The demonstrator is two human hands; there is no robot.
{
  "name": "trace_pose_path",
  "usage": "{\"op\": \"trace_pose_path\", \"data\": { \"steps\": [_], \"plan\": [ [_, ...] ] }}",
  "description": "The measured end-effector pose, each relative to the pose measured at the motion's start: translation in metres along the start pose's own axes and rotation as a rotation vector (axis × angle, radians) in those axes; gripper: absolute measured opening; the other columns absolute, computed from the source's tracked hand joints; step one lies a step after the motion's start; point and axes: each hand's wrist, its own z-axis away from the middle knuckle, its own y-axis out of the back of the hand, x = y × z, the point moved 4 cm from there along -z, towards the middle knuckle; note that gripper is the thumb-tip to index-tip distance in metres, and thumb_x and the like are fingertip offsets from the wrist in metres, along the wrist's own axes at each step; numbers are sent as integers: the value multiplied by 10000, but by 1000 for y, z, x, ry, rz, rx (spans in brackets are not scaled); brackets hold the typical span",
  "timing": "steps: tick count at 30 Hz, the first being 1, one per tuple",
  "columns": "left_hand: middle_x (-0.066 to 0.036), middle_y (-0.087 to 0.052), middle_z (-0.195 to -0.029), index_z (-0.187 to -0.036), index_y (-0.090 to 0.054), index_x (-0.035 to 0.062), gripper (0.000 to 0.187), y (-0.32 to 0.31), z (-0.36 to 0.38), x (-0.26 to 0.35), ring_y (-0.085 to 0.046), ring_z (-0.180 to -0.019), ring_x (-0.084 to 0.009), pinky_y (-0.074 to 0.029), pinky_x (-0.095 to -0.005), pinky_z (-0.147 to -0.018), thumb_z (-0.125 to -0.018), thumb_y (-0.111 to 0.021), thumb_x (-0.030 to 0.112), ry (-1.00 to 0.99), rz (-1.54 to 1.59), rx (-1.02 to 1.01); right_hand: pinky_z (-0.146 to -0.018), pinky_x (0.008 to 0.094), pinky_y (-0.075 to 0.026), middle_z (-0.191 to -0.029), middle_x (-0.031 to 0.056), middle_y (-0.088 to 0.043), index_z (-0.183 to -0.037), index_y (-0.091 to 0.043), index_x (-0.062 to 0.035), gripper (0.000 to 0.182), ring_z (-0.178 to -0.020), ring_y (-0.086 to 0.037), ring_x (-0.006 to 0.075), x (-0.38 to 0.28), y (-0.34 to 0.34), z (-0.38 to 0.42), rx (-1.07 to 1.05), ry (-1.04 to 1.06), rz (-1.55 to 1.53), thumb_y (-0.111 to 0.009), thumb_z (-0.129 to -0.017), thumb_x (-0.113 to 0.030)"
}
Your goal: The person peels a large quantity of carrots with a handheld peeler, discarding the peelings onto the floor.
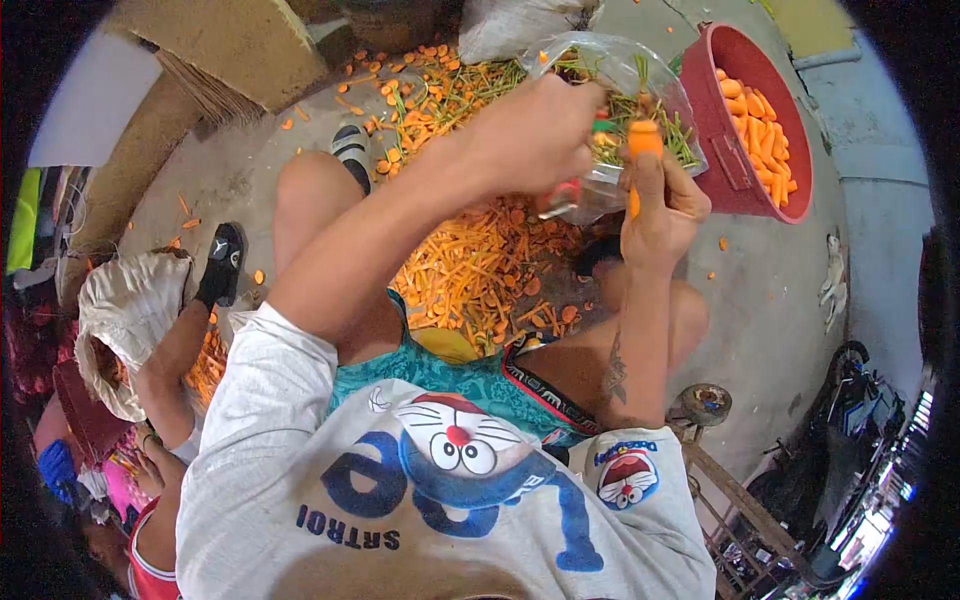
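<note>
My right hand (660,205) is closed round an orange carrot (645,138), held upright with its green stem stubs at the top. My left hand (555,130) is a fist just left of the carrot's upper end. A bit of green shows at its fingers, and a red piece with a metal end (560,198) lies just below it; I cannot make out what the fist holds. Under both hands is a clear plastic bag (685,105) with cut green stems. A heap of orange carrot peelings (465,265) covers the floor between my legs.
A red tub (715,165) of peeled carrots stands at the right. Carrot slices and stems (420,105) litter the floor ahead. Another person's leg (165,380) and a white sack (130,310) are at the left. A metal frame (735,490) stands at the lower right.
</note>
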Motion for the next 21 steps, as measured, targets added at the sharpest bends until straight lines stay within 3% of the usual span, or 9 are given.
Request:
{"op": "trace_pose_path", "data": {
  "steps": [4, 5, 7, 9, 12, 14, 19, 20, 21],
  "plan": [
    [-341, -647, -821, -917, -637, -87, 261, -8, 1, -32, -669, -820, -495, -542, -524, -758, -810, -621, 150, 187, -50, -197, -563, 235, -416, -807, 48, -657, -1035, -711, 82, 245, -641, -546, 93, -1, 2, -1, -8, 54, -12, -669, -1007, -157],
    [-344, -657, -877, -958, -646, -83, 302, -1, 1, -33, -675, -861, -493, -542, -525, -800, -811, -632, 181, 143, -65, -141, -564, 233, -426, -839, 70, -677, -1068, -699, 64, 296, -640, -561, 98, 4, 12, -9, 31, -73, 93, -665, -1014, -225],
    [-341, -660, -901, -976, -650, -77, 308, 4, -3, -48, -673, -883, -494, -538, -530, -816, -813, -638, 184, 144, -69, -94, -559, 233, -427, -905, 84, -695, -1158, -667, 30, 368, -667, -579, 114, 0, 28, -39, 307, -283, -223, -658, -1016, -310],
    [-322, -673, -937, -998, -660, -56, 307, 19, 1, -55, -666, -919, -497, -537, -530, -830, -821, -646, 195, 130, -112, 0, -554, 228, -416, -966, 69, -692, -1230, -637, -18, 430, -689, -562, 118, 28, 92, -92, 270, -143, -560, -651, -1008, -386],
    [-320, -675, -938, -1007, -662, -53, 307, 39, 5, -61, -667, -922, -492, -544, -518, -817, -826, -653, 195, 167, -127, 60, -564, 219, -414, -999, 43, -692, -1254, -641, -68, 417, -684, -534, 111, 30, 130, -140, 29, -264, -1000, -640, -1007, -403],
    [-315, -680, -941, -1029, -669, -49, 313, 57, 5, -55, -673, -928, -483, -550, -506, -818, -829, -661, 191, 227, -127, 34, -572, 217, -417, -958, 6, -648, -1186, -653, -94, 285, -662, -506, 88, 17, 96, -141, 369, -266, -382, -644, -993, -304],
    [-310, -685, -932, -1041, -676, -44, 319, 67, 5, -79, -679, -926, -476, -546, -494, -819, -825, -658, 189, 253, -133, 88, -638, 291, -532, -985, 72, -752, -1155, -755, -37, 322, -811, -662, 127, 110, 16, -163, -333, -292, 673, -693, -938, -266],
    [-310, -685, -932, -1041, -676, -44, 319, 68, 5, -84, -679, -926, -476, -546, -494, -819, -825, -658, 189, 259, -136, 91, -698, 327, -569, -935, 80, -757, -1133, -760, -39, 324, -843, -678, 126, 148, 7, -164, -404, -329, 625, -704, -935, -289],
    [-309, -685, -936, -1045, -677, -43, 323, 71, 6, -90, -679, -927, -474, -543, -493, -816, -826, -656, 193, 257, -135, 127, -797, 384, -587, -953, 136, -762, -1153, -755, -61, 317, -876, -723, 206, 178, 1, -167, -498, -298, 842, -723, -910, -262]
  ]
}}
